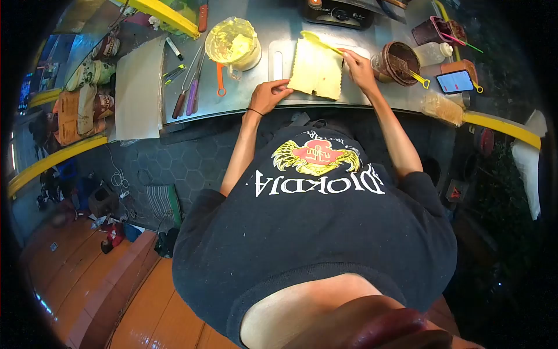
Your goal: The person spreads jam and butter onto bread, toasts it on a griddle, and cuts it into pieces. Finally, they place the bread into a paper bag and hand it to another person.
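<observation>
A rectangular slab of pale bread [317, 70] with wavy edges lies on a white cutting board [279, 58], its top coated yellowish. My left hand [271, 95] grips the bread's near left edge, thumb and fingertips against it. In my right hand [359, 68] is a yellow spreader [321, 43], its broad end resting at the far edge of the bread. Left of the board stands a clear tub of pale yellow spread [233, 45]. To the right of my right hand sits a brown tub [400, 63] with dark contents and a yellow-handled utensil [419, 79] in it.
Knives with purple and brown handles [190, 100], an orange-handled tool [220, 78] and a marker [174, 49] lie to the left, beside a stack of paper sheets [139, 87]. A black stove [338, 14] stands behind. At right are a phone [455, 82] and a bottle [433, 53].
</observation>
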Action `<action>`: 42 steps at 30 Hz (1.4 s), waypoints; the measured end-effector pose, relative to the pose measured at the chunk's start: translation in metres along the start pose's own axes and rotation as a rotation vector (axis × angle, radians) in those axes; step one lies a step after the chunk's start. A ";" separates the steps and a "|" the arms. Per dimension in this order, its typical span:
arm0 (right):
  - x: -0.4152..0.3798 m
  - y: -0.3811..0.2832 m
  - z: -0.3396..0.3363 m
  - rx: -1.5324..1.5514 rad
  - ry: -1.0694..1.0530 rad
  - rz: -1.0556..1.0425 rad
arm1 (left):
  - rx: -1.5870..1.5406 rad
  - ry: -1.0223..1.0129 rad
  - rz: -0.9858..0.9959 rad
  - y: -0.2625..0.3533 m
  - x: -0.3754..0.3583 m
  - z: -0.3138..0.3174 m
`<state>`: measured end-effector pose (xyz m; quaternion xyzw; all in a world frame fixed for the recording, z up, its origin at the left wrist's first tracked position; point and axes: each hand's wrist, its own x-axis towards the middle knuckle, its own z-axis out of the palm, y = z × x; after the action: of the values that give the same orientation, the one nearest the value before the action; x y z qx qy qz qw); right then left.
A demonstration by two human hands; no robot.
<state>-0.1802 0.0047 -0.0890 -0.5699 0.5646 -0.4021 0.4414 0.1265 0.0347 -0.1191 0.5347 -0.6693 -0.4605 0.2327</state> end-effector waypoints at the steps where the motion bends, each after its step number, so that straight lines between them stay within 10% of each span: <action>1: 0.004 0.004 0.002 0.019 -0.050 0.035 | 0.003 -0.001 -0.003 0.000 -0.002 0.002; 5: -0.036 0.004 -0.015 -0.144 -0.340 -0.012 | 0.049 0.028 0.012 -0.009 0.004 0.001; 9: -0.016 -0.015 -0.019 -0.123 -0.010 -0.040 | 0.057 -0.002 -0.024 -0.002 0.003 -0.001; 15: -0.073 -0.018 -0.010 -0.154 -0.461 -0.082 | 0.083 0.045 0.012 0.002 0.002 0.000; 20: -0.005 0.000 -0.007 -0.011 0.091 0.011 | 0.070 0.058 0.010 -0.003 -0.001 0.003; 25: -0.049 0.019 -0.008 -0.129 -0.296 0.004 | 0.117 0.100 0.016 -0.007 0.002 0.006; 30: -0.052 0.002 -0.001 -0.068 -0.071 -0.103 | 0.143 0.104 0.027 -0.008 -0.003 0.007; 42: -0.105 -0.022 0.010 -0.351 -0.303 -0.319 | 0.091 0.049 0.025 -0.010 -0.002 0.002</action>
<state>-0.1684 0.1099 -0.0661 -0.7728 0.4565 -0.2727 0.3465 0.1303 0.0374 -0.1286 0.5474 -0.6903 -0.4133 0.2302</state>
